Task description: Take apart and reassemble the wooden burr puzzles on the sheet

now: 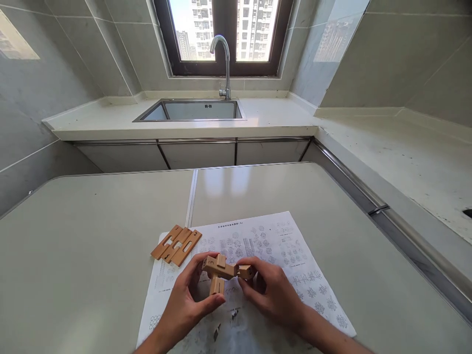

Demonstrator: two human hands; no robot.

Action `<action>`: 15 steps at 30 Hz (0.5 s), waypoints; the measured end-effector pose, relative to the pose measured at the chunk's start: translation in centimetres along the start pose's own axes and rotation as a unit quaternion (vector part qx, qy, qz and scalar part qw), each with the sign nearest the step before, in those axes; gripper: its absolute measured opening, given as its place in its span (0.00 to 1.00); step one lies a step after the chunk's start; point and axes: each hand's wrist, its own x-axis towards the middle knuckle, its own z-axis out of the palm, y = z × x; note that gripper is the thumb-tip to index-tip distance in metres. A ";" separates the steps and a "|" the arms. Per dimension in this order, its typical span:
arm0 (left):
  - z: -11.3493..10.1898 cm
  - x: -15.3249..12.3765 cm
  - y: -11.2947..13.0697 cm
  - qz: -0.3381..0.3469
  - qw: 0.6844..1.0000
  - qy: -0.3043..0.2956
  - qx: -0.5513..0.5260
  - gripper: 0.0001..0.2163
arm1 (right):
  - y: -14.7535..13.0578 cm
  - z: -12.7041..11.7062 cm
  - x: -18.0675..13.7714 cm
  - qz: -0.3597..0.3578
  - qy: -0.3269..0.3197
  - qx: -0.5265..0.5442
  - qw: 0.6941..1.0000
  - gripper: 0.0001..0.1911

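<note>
My left hand (182,302) is closed around a small cluster of interlocked wooden puzzle pieces (217,268), thumb below and fingers behind. Some of these notched blocks carry printed marks. Between the thumb and fingers of my right hand (275,292) is another wooden puzzle piece (245,271), at the right end of the cluster. Whether that piece is joined to the cluster or only touches it, I cannot tell. Both hands are above a printed sheet (295,260) with rows of line diagrams. Three flat, slotted wooden pieces (177,245) with numbers lie side by side at its upper left edge.
The pale table (92,255) has a seam strip (191,196) running away from me. Beyond it stand a counter (273,110) with a sink (199,102), a tall faucet (227,64) and a window (254,34). Another counter (405,152) with a metal rail (354,182) runs along the right.
</note>
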 end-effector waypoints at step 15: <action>0.2 0.0 0.2 -0.001 1.000 -0.001 0.016 0.31 | 0.9 -0.1 0.2 -0.119 0.069 -0.198 0.971 0.12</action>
